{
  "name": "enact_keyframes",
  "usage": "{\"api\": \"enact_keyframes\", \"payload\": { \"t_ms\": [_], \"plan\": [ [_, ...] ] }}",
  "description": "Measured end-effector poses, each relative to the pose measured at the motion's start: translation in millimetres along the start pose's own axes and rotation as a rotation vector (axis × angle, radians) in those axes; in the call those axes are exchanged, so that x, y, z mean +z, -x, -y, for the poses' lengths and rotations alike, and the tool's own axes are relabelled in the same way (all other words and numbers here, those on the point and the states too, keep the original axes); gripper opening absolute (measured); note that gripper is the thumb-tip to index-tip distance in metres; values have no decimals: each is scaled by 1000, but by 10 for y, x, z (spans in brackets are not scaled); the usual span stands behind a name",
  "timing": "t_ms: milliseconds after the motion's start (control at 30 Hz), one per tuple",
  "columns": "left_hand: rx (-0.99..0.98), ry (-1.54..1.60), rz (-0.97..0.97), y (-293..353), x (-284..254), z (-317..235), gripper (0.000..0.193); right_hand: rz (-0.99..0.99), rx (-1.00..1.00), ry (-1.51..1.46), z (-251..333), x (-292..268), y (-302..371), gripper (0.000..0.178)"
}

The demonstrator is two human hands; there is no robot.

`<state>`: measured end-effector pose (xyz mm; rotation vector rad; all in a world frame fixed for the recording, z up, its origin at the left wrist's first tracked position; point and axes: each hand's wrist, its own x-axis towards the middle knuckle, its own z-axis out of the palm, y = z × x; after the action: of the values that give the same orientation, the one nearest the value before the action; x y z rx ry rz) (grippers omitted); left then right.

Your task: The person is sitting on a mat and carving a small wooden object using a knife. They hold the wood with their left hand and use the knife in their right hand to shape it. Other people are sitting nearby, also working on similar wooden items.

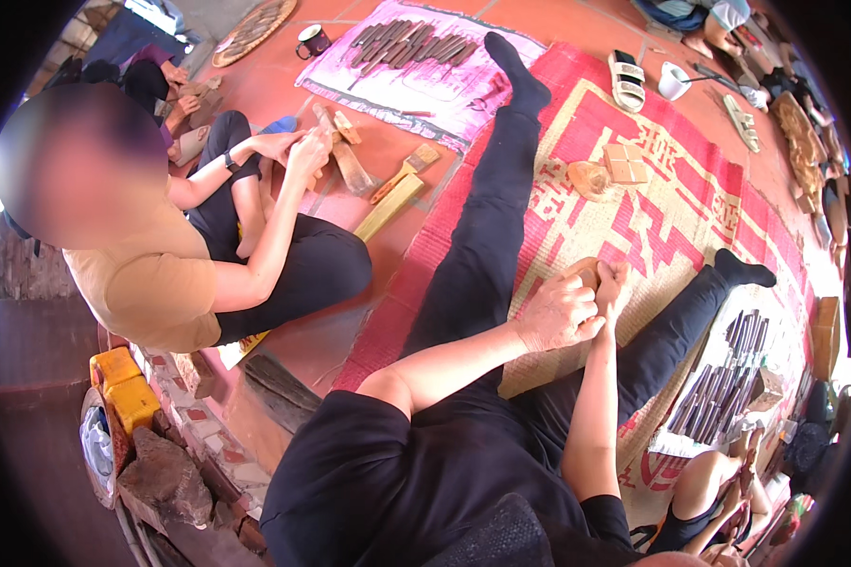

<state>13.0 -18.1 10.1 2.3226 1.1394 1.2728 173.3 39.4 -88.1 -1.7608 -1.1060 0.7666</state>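
Over the red and beige woven mat (558,217), between my outstretched legs, my two hands are close together. My left hand (556,315) is closed, its fingers curled in toward the other hand. Next to it my right hand (616,288) is closed too, thumb and fingers pinched together at the top. A small brownish piece (590,276) shows between them, mostly hidden by the fingers; its kind cannot be made out. Beyond the hands, a pale wooden block (626,163) with lines across it lies on the mat beside a rounded tan piece (590,180).
To my left a co-worker (151,255) sits working, near a brush (405,173) and a yellowish wooden bar (390,206). Dark sticks (411,45) cover a pink cloth (336,80). At right, dark slender pieces (714,402) lie near another person (704,482). Sandals (627,80) stand beyond.
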Motion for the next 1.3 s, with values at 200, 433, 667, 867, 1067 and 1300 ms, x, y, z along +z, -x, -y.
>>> {"api": "enact_keyframes", "payload": {
  "t_ms": [200,433,667,867,1067,1300],
  "plan": [
    [27,-6,-9,2,-1,-1,22,-4,180,-503,-232,-88,-160,19],
    [24,17,47,14,0,-17,21,77,66,-102,52,24,37,14],
    [45,-22,70,-23,-33,-34,21,44,30,-157,-52,18,-216,17],
    [40,2,88,-13,11,1,19,77,30,-98,-162,73,22,12],
    [62,-11,120,-25,-57,-47,16,-44,52,132,-243,7,-263,17],
    [-6,-57,96,-8,-51,21,16,56,-9,-341,55,-49,104,13]
  ]
}}
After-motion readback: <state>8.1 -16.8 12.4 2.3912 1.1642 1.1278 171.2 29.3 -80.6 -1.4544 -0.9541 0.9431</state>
